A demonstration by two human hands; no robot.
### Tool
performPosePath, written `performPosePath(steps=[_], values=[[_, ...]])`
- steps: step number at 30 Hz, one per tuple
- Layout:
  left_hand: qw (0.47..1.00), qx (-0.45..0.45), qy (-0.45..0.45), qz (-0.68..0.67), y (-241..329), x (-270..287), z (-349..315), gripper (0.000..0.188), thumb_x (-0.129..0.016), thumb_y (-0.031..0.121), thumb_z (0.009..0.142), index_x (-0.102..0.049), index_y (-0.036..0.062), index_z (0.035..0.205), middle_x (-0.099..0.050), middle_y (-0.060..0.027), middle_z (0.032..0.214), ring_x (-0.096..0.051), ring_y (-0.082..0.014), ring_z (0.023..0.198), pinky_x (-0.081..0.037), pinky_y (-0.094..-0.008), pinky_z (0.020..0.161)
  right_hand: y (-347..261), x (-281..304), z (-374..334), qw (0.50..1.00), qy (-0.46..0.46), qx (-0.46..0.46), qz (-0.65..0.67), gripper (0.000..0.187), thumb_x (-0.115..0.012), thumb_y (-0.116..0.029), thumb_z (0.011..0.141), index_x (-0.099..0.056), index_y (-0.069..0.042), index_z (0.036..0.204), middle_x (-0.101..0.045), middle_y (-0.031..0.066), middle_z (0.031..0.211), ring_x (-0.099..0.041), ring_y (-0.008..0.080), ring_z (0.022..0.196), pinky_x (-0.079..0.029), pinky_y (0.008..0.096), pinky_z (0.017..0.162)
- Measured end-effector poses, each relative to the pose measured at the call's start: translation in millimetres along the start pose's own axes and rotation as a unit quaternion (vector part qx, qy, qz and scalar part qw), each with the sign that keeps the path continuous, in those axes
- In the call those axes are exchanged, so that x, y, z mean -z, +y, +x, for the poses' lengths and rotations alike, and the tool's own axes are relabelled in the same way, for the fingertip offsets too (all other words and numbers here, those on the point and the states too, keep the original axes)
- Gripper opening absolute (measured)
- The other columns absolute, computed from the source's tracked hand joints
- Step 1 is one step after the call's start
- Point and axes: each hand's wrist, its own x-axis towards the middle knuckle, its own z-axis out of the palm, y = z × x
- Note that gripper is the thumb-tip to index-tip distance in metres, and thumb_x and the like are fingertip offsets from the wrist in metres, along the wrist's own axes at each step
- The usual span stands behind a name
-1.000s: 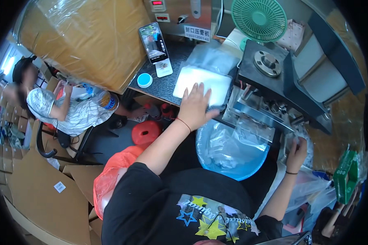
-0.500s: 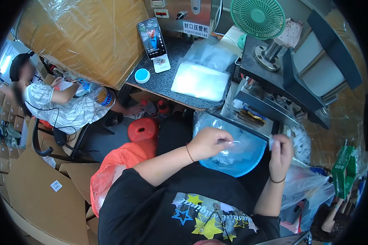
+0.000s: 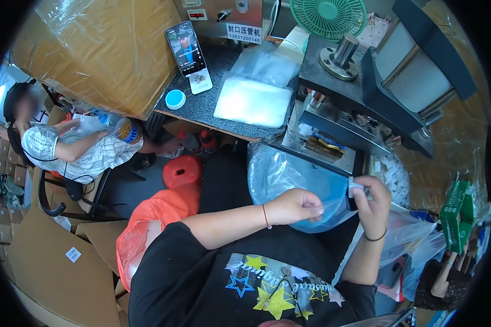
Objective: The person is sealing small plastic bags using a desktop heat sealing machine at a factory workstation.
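Over the blue translucent bag [image 3: 273, 169], which hangs open below the press, is my left hand [image 3: 297, 208]. Its fingers are curled in toward the thumb; whether anything small sits between them is hidden. My right hand [image 3: 373, 197] is raised to the right of the bag's edge and pinches a small white plastic piece [image 3: 355, 187] between thumb and fingers. Just ahead of the bag, the metal press [image 3: 343, 117] has a lower plate with a brown and yellow block [image 3: 324, 147]. A heap of small white pieces [image 3: 394, 177] lies beyond my right hand.
A stack of clear plastic bags [image 3: 253, 102] lies on the dark worktop, with a propped phone [image 3: 186, 50] and a round blue-lidded tub [image 3: 175, 99]. A green fan [image 3: 328, 16] stands behind. To the left are a red stool [image 3: 182, 172], cartons [image 3: 54, 256] and a seated person [image 3: 73, 144].
The view has shifted slightly. My left hand has lowered toward me, and the shiny bit seen at its fingertips no longer shows. The white piece in my right hand shows more plainly.
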Motion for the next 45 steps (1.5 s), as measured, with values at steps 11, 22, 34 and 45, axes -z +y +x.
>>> performPosePath(steps=[11, 22, 34, 45], values=[[0.986, 0.098, -0.056, -0.125, -2, -5, 6, 0.031, -0.061, 0.025, 0.101, -0.062, 0.002, 0.122, -0.071, -0.0102, 0.113, -0.07, -0.0176, 0.098, -0.055, -0.0299, 0.086, 19, 19, 6, 0.987, -0.094, 0.023, -0.128, 0.019, -0.061, -0.016, 0.093, -0.065, -0.005, 0.108, -0.065, 0.0156, 0.098, -0.062, 0.0356, 0.092, -0.049, 0.0429, 0.08], [0.982, -0.002, 0.075, -0.172, 31, 62, 29, 0.023, -0.068, 0.006, 0.091, -0.067, -0.0019, 0.112, -0.071, -0.011, 0.098, -0.07, -0.0166, 0.086, -0.058, -0.032, 0.079, 119, 30, 19, 0.927, 0.012, -0.079, -0.366, 0.037, -0.068, -0.006, 0.082, -0.062, -0.007, 0.119, -0.06, 0.0175, 0.122, -0.06, 0.0389, 0.109, -0.05, 0.0442, 0.092], [0.499, -0.085, 0.386, 0.771, 58, 138, -20, 0.056, -0.067, 0.028, 0.091, -0.048, 0.0017, 0.137, -0.047, -0.0247, 0.141, -0.042, -0.0417, 0.134, -0.037, -0.0517, 0.107, 136, 29, 8, 0.968, 0.068, -0.065, -0.235, 0.033, -0.063, 0.001, 0.085, -0.06, -0.004, 0.117, -0.063, 0.0168, 0.106, -0.062, 0.035, 0.096, -0.05, 0.0412, 0.086], [0.92, -0.151, 0.302, 0.201, 36, 75, -43, 0.008, -0.065, 0.005, 0.093, -0.067, -0.0024, 0.096, -0.066, -0.0006, 0.085, -0.058, -0.0041, 0.077, -0.049, -0.0225, 0.07, 38, -25, 3, 0.994, -0.026, 0.101, -0.016, 0.014, -0.06, -0.01, 0.094, -0.061, 0.0, 0.104, -0.062, 0.0137, 0.097, -0.062, 0.0261, 0.084, -0.049, 0.0341, 0.076]])
